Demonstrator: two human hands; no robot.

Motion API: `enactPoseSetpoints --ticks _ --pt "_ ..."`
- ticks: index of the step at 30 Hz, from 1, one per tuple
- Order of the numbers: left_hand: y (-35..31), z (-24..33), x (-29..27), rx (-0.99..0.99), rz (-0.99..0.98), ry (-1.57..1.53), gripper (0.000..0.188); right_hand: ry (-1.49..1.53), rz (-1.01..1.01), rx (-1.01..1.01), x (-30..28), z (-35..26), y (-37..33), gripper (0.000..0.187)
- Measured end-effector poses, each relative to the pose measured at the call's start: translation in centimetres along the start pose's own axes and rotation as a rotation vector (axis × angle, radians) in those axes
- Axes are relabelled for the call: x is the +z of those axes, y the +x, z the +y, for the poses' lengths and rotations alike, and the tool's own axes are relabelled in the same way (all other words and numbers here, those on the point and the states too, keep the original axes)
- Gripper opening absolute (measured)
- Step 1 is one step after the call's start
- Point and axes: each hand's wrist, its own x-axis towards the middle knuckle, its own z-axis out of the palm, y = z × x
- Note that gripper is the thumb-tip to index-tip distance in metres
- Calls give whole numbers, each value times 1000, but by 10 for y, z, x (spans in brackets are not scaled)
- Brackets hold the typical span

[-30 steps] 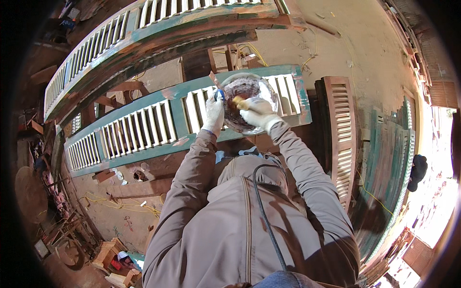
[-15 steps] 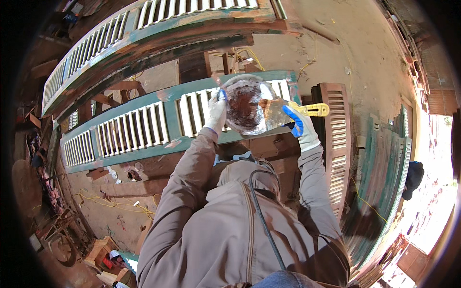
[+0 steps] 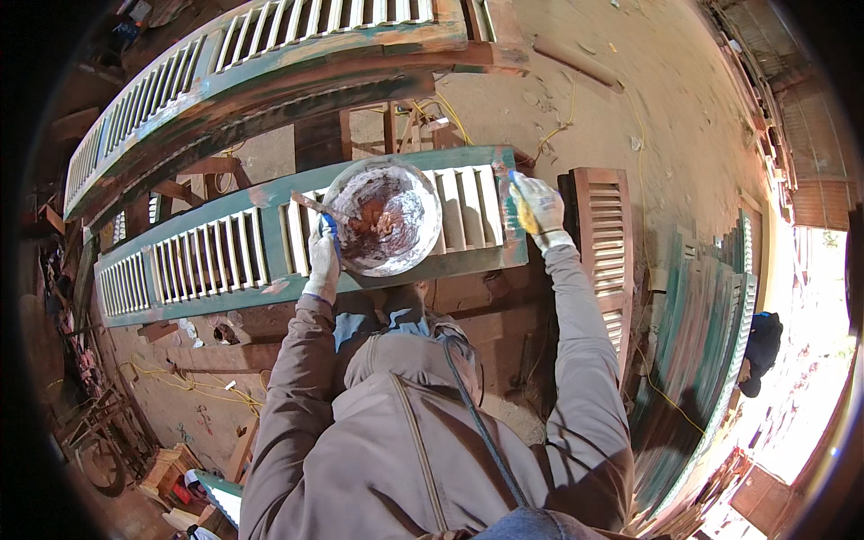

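Observation:
My left hand [image 3: 323, 259], in a white and blue work glove, is closed on the rim of a round bowl [image 3: 430, 236]. Inside it lies reddish-brown paste [image 3: 378, 223], with whitish residue smeared round the wall. A thin brown stick-like piece [image 3: 310, 204] juts out by the left fingers; whether they hold it cannot be told. The bowl is above a green louvered shutter [image 3: 297, 286] with white slats. At the shutter's right end, my gloved right hand [image 3: 542, 207] is closed round the yellow handle of a putty knife [image 3: 525, 217]. Its blade is mostly hidden.
Beyond lies another green and white shutter [image 3: 211, 99]. A brown louvered shutter [image 3: 601, 243] stands right of my right hand, and several green panels [image 3: 693, 333] lean farther right. Yellow cord [image 3: 184, 382] runs over the dirt floor.
The putty knife has left the bowl's rim, and my right hand has turned with it toward the shutter's right end. The bowl and my left hand have shifted left in the view.

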Motion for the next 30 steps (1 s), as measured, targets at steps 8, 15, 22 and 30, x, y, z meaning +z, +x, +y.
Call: enactPoseSetpoints --ticks 8,15,22,30 --pt "-3 -5 -2 -75 83 107 54 -407 -409 -88 36 -17 -37 38" --pt "1 -2 3 -50 180 196 42 -132 -108 -116 19 37 1 44" --pt "-9 12 12 -103 130 65 44 143 -307 -149 27 52 23 40" --pt "8 85 -2 -67 19 278 51 449 -191 -143 -18 52 13 33"
